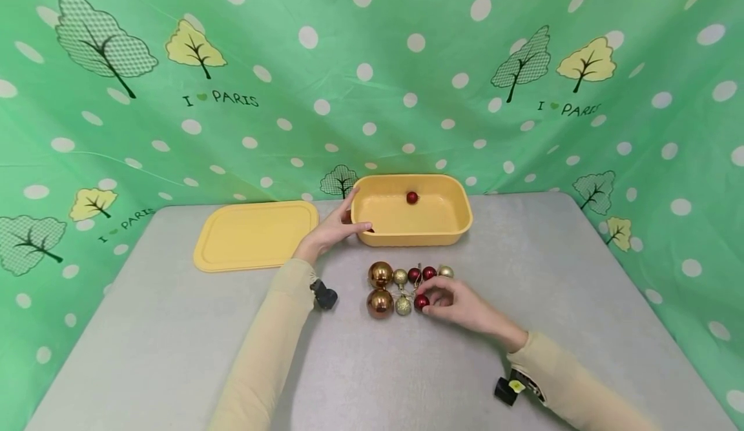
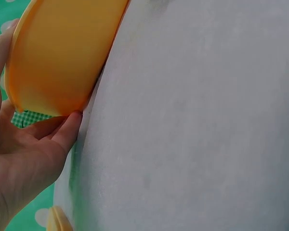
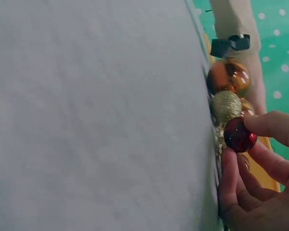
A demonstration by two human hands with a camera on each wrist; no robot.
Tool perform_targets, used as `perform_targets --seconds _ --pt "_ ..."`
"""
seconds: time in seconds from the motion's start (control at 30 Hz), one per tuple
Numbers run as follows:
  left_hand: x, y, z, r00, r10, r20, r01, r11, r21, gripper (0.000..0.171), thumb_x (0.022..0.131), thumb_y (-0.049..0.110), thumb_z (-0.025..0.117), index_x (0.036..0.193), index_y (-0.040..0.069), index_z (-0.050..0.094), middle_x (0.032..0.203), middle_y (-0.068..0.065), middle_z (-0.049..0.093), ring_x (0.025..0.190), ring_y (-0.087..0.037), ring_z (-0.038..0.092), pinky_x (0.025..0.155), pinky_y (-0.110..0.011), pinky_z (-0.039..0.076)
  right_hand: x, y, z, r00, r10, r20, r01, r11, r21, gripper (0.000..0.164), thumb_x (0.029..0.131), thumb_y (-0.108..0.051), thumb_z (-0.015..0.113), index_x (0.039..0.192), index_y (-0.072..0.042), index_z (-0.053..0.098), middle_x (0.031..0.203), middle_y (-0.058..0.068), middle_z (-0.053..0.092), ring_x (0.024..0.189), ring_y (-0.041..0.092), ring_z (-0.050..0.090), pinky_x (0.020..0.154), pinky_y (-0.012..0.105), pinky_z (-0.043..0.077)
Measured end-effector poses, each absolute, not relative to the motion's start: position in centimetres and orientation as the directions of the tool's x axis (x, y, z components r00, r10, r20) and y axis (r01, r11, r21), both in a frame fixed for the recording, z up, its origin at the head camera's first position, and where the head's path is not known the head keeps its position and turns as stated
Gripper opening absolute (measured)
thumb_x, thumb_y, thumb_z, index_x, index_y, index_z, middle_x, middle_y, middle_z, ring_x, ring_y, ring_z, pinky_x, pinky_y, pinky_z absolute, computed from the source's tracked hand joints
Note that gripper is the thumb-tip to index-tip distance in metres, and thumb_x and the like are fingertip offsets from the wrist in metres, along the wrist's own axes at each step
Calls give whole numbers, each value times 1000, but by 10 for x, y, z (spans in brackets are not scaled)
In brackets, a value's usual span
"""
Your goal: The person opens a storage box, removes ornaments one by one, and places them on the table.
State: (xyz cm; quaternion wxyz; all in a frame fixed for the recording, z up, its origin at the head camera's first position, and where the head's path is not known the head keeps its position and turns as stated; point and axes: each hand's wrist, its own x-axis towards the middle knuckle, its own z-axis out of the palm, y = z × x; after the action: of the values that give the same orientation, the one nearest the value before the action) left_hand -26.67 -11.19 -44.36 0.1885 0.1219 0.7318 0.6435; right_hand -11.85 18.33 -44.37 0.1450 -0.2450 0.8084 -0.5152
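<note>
My left hand (image 1: 336,225) grips the left end of a yellow plastic box (image 1: 413,240); in the left wrist view its fingers and thumb reach around the box's end wall. One small red Christmas ball (image 1: 412,197) lies inside, near the back. Between thumb and fingers, my right hand (image 1: 459,303) pinches another red ball (image 3: 240,135), low at the tabletop. Left of it sit a small gold glitter ball (image 1: 403,305) and a big shiny copper ball (image 1: 380,304). Behind them runs a second row: copper (image 1: 380,274), gold, two red and a pale gold ball (image 1: 445,272), partly behind my right hand.
A flat yellow lid (image 1: 256,236) lies on the grey table (image 1: 174,327), left of the box. A green dotted curtain (image 1: 372,95) hangs right behind the table's far edge, close to the box. Each wrist wears a small black camera (image 1: 323,294).
</note>
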Motion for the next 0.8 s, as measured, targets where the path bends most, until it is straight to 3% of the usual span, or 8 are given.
perform_targets --seconds 0.33,0.8 --pt "-267 -112 -444 -899 422 -119 -66 138 988 97 88 10 72 155 37 8 154 -25 22 136 -33 33 113 -43 23 -116 177 -445 -859 -512 25 -273 416 -867 27 81 -8 76 106 -4 66 92 5 62 74 16 59 62 27 51" --pt "-265 -111 -443 -901 417 -120 -70 133 989 97 88 9 72 156 37 8 153 -26 24 136 -33 34 113 -41 22 -117 184 -442 -859 -508 63 -294 388 -874 33 79 0 73 110 1 63 102 16 59 80 19 59 67 28 53"
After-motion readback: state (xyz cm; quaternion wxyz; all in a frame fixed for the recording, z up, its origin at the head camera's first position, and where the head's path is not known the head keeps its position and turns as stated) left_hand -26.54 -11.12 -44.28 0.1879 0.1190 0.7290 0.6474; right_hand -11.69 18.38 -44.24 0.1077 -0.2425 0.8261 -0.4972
